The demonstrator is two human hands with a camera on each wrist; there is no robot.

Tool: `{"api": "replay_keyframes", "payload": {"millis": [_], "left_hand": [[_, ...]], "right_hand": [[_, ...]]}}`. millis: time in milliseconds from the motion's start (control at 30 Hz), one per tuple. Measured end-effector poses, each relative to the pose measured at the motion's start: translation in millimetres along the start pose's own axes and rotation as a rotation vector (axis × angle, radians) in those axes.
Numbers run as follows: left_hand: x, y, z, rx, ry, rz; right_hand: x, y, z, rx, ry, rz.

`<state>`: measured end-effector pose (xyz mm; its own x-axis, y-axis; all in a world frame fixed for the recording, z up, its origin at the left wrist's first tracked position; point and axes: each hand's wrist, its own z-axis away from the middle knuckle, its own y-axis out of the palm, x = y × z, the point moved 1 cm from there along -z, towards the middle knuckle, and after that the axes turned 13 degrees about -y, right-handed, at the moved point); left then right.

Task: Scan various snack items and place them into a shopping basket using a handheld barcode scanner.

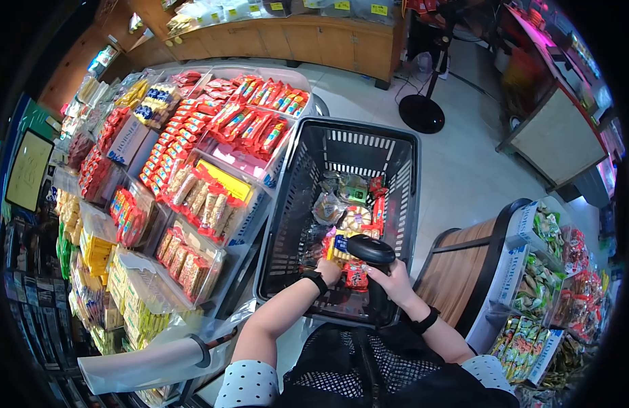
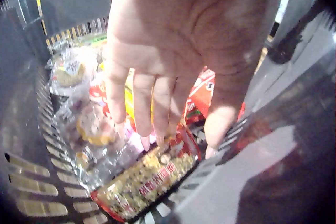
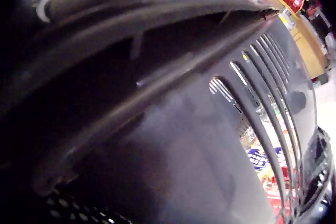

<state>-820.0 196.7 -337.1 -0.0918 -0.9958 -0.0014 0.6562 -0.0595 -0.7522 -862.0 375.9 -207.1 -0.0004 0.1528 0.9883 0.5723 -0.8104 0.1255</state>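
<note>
A dark shopping basket (image 1: 415,156) holds several packaged snacks. Inside it, the left hand (image 1: 330,271) reaches down beside a yellow-and-blue packet (image 1: 340,246). In the left wrist view that hand (image 2: 184,40) has its fingers extended downward, thumb apart, over a seeded bar in a red-edged clear wrapper (image 2: 149,182); whether the fingertips touch anything is unclear. The right hand (image 1: 394,280) grips the basket's black handle (image 1: 371,250), above a red packet (image 1: 356,277). The right wrist view shows the basket's slotted side (image 3: 194,150), with that hand not clearly visible.
Tiered snack bins (image 1: 250,197) stand along the basket's left. At lower right is a wood-panelled display (image 1: 461,262) with more packets. A round black stand base (image 1: 421,113) rests on the floor beyond, near a wooden counter (image 1: 328,44).
</note>
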Motion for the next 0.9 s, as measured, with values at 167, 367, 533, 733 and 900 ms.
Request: {"api": "replay_keyframes", "payload": {"millis": [167,367,533,733,900], "left_hand": [[0,25,-18,-0.108,-0.021,-0.031],[15,104,-58,-0.122,0.008,0.014],[10,88,-56,0.009,-0.179,-0.227],[8,36,-18,0.061,-0.203,-0.154],[32,35,-30,-0.064,-0.185,0.188]], "right_hand": [[3,-2,-5,0.033,0.024,-0.034],[2,2,-5,0.072,-0.012,-0.006],[-3,-4,-4,0.063,0.01,-0.008],[0,-7,-6,0.051,0.024,-0.009],[5,-10,-9,0.055,-0.053,0.058]]}}
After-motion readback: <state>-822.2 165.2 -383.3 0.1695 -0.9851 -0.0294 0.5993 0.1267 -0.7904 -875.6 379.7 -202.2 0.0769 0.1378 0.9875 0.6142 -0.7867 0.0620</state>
